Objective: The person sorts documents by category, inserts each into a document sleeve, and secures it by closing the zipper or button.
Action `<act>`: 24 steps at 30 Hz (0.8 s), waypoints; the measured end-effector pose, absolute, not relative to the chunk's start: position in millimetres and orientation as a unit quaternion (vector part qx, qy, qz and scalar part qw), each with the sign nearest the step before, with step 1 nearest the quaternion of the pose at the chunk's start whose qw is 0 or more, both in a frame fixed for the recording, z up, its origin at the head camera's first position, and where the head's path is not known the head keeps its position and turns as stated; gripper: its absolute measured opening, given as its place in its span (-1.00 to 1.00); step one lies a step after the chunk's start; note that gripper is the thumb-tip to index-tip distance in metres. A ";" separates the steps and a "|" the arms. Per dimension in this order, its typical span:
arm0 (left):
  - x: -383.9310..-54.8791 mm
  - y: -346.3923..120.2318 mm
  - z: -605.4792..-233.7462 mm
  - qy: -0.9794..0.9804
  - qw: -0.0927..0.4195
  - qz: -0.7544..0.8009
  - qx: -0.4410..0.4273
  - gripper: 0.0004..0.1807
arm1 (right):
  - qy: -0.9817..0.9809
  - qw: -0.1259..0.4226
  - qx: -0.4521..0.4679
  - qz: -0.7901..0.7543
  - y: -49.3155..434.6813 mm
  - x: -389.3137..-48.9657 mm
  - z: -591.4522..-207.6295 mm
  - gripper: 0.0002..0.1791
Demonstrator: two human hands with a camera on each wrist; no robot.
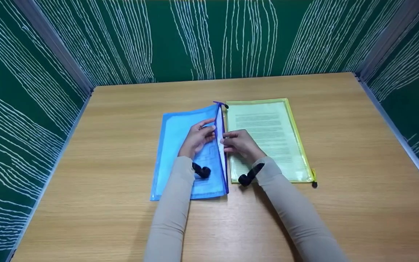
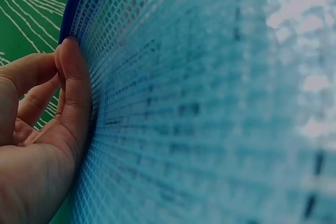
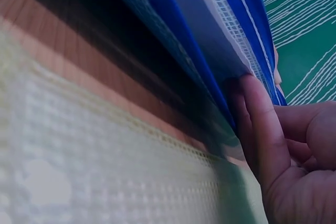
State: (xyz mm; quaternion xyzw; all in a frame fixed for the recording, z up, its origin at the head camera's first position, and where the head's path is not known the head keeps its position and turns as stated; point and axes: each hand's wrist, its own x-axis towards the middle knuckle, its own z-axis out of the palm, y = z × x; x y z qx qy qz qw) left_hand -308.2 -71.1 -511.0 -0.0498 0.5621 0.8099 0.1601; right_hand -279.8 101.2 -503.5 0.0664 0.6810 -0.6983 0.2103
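Note:
A blue mesh zip pouch [image 1: 176,127] lies on the table, its zip edge parted along the right side and raised. White papers [image 1: 221,154] show inside the opening. My left hand [image 1: 198,137] pinches the dark blue zip edge [image 2: 68,19] between thumb and fingers, holding that layer up. At the opening, my right hand [image 1: 241,142] pinches the edge of the papers [image 3: 212,30], thumb tip right at their border. Printed text shows faintly through the mesh in the left wrist view. The zip pull [image 1: 226,106] hangs at the top corner.
Close on the right lies a yellow-edged mesh pouch [image 1: 260,112] with a printed sheet inside, its zip pull [image 1: 314,184] at the lower right corner. Both pouches rest on a wooden table [image 1: 122,120]. Green panels with white lines [image 1: 216,40] stand around the back and sides.

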 end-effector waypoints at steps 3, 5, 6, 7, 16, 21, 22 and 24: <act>-308.8 -71.1 -511.1 0.561 0.161 0.810 -0.050 -0.59 | 0.684 0.210 0.067 -0.696 99.5 -280.5 -503.6 -0.60; -308.9 -71.1 -511.2 0.562 0.162 0.809 -0.052 -0.59 | 0.685 0.210 0.066 -0.694 98.5 -280.9 -504.1 -0.60; -308.8 -71.1 -511.3 0.562 0.162 0.809 -0.052 -0.59 | 0.685 0.210 0.066 -0.694 97.9 -281.0 -504.4 -0.60; -308.4 -71.1 -511.3 0.562 0.162 0.809 -0.053 -0.59 | 0.686 0.209 0.064 -0.694 97.4 -281.1 -504.7 -0.59; -304.8 -70.7 -512.7 0.548 0.162 0.820 -0.042 -0.57 | 0.676 0.215 0.053 -0.703 90.0 -279.9 -507.7 -0.54; -304.5 -71.3 -512.2 0.550 0.161 0.818 -0.048 -0.57 | 0.685 0.222 0.053 -0.692 87.8 -279.4 -507.2 -0.52; -304.5 -71.4 -512.1 0.551 0.161 0.818 -0.048 -0.57 | 0.686 0.223 0.054 -0.690 87.7 -279.3 -507.0 -0.52; -304.3 -71.8 -511.9 0.553 0.161 0.816 -0.047 -0.57 | 0.687 0.225 0.053 -0.689 87.7 -279.0 -506.5 -0.52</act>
